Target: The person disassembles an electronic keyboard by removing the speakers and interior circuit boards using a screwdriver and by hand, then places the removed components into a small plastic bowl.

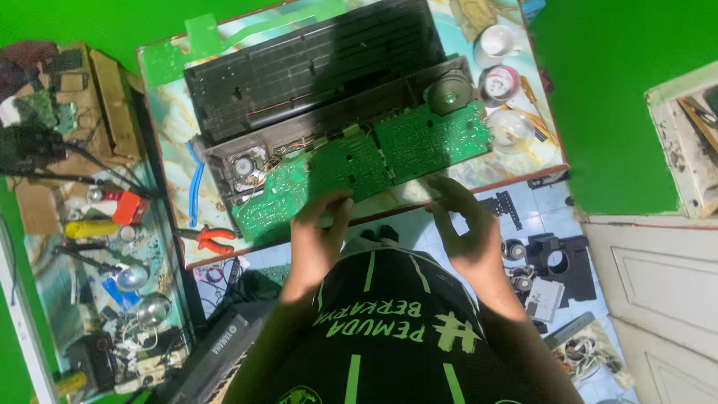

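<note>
Green circuit board (359, 168) (flat, rectangular) under left hand (318, 232)

Bright green walls (621, 97) close in the room at the top and right. A work table (168, 150) with a marbled teal top and a reddish-brown edge stands in the middle. To its left a second bench (45, 262) holds a clutter of tools, wires and cardboard. The floor (538, 206) is pale blue tile, strewn with black plastic parts. At the right stands a white panelled door (658, 284). The light is even, with soft shadows.
</note>
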